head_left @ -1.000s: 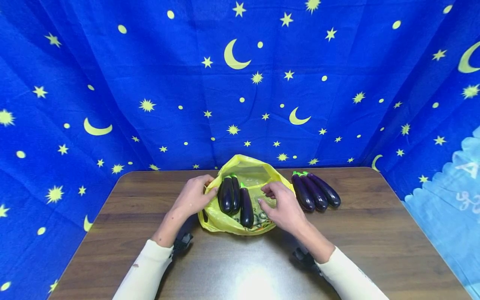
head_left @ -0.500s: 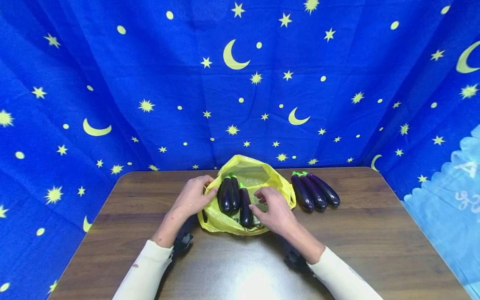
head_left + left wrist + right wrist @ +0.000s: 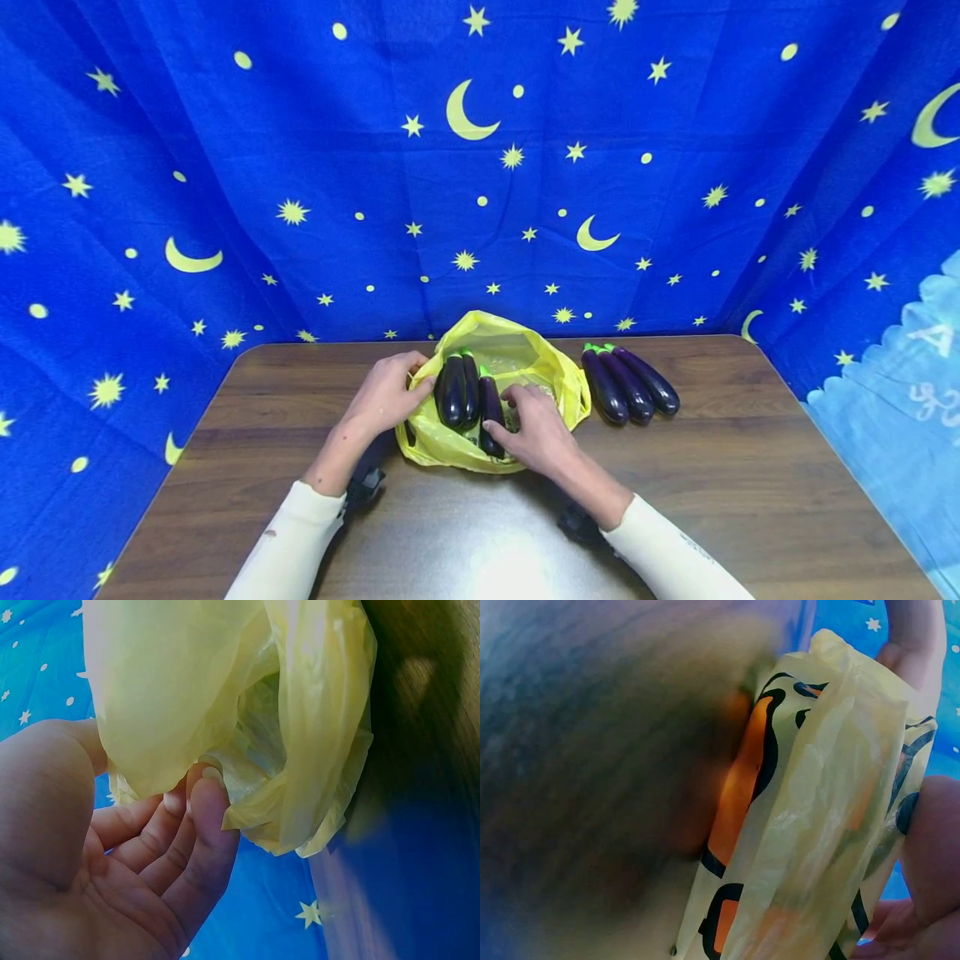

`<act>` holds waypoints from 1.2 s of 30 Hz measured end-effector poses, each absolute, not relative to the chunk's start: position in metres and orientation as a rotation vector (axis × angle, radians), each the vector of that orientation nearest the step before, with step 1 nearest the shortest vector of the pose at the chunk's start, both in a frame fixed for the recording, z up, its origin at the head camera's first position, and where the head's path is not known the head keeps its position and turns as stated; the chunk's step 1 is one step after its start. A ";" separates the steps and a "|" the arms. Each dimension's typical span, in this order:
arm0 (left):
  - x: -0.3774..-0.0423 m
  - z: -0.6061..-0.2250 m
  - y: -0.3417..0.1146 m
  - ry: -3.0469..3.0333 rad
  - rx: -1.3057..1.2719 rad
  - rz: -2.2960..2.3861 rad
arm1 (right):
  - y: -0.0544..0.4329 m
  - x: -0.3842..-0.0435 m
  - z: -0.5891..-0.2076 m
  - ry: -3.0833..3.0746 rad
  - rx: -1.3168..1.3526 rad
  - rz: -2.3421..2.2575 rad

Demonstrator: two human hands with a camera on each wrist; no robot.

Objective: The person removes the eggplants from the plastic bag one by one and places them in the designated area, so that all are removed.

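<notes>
A yellow plastic bag (image 3: 442,450) lies with its mouth wide, and several dark purple eggplants show inside. Two of them, one being this eggplant (image 3: 452,396), sit side by side at the bag's left. My left hand (image 3: 384,393) pinches the left rim of the bag, and the left wrist view shows the film (image 3: 180,690) between thumb and fingers. Inside the mouth, my right hand (image 3: 538,429) reaches over a separate eggplant (image 3: 491,400), thumb lying across it and fingertips close to its right side. In the right wrist view the bag's printed side (image 3: 825,795) partly hides that hand.
Outside the bag, to its right, three more eggplants (image 3: 630,383) lie together on the brown wooden table (image 3: 750,467). A blue curtain (image 3: 300,167) with moons and stars hangs directly behind the table.
My right hand has moved left within the bag's mouth, from right of the single eggplant to over it. The left hand stays at the bag's rim.
</notes>
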State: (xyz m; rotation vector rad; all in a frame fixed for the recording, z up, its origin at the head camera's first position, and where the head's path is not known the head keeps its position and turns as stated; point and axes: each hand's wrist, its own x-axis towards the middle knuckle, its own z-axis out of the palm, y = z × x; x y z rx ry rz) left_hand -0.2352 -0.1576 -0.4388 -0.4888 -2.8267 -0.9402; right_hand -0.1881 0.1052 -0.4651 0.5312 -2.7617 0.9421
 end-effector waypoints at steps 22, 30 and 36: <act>-0.235 -0.440 -0.157 -2.802 -0.510 -0.956 | 0.098 -0.184 -0.469 -2.786 0.483 1.021; -0.235 -0.439 -0.157 -2.808 -0.508 -0.955 | 0.098 -0.183 -0.469 -2.831 0.409 1.113; -0.234 -0.439 -0.157 -2.794 -0.514 -0.941 | 0.098 -0.183 -0.468 -2.860 0.368 1.140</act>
